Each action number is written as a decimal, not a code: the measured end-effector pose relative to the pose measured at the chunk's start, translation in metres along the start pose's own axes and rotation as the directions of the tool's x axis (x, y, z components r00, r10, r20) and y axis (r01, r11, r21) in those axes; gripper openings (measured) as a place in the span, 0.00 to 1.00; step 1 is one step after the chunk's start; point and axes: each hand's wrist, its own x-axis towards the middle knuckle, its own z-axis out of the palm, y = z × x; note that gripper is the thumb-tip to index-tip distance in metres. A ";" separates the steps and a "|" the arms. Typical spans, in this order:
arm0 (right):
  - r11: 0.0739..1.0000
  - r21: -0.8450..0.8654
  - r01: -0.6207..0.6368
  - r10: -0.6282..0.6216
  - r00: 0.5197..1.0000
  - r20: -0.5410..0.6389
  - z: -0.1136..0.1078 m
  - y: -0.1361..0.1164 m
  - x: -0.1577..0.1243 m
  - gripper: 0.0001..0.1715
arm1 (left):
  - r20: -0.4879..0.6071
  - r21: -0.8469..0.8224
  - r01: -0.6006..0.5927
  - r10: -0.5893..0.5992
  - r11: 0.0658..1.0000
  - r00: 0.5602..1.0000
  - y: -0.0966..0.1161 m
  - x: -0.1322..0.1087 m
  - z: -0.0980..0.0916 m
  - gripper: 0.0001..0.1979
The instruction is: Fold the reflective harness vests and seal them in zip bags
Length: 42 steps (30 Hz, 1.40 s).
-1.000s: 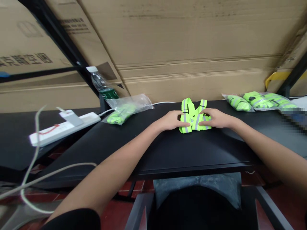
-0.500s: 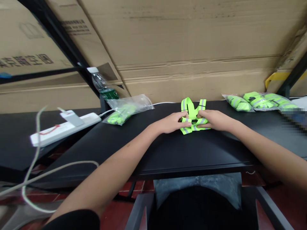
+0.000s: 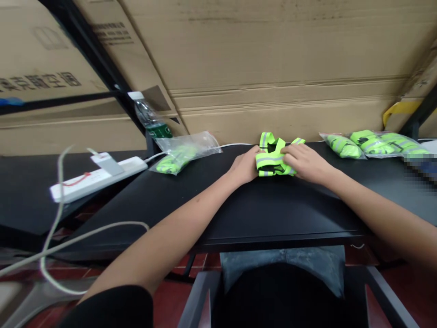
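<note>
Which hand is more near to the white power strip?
Left. The left hand lies well right of the white power strip; the right hand lies farther right, beyond the reflective vest.

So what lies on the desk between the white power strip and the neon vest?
The head view shows a clear plastic bag with a folded reflective vest inside, lying on the black desk.

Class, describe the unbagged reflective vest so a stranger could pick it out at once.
Below the big cardboard cartons runs a black table. Near its middle, between the person's left hand and right hand, lies a neon-yellow reflective vest with grey stripes. Unlike the clear-bagged vests on either side, it is unwrapped.
</note>
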 end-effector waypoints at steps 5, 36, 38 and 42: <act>0.991 0.092 0.093 -0.106 0.982 0.155 -0.006 -0.017 -0.005 0.13 | 0.260 -0.044 -0.205 0.209 0.978 0.943 -0.017 -0.003 -0.016 0.25; 0.601 0.662 -0.447 0.139 0.875 0.464 -0.034 -0.014 -0.005 0.42 | 0.195 -0.180 -0.264 0.297 0.948 0.935 0.041 -0.023 -0.030 0.15; 0.615 0.636 -0.466 0.158 0.863 0.480 -0.033 -0.011 -0.006 0.45 | 0.173 -0.209 -0.218 0.256 0.953 0.951 0.041 -0.024 -0.031 0.13; 0.640 0.601 -0.478 0.190 0.857 0.479 -0.032 -0.006 -0.008 0.43 | 0.079 -0.307 -0.185 0.219 0.934 0.973 0.038 -0.020 -0.030 0.09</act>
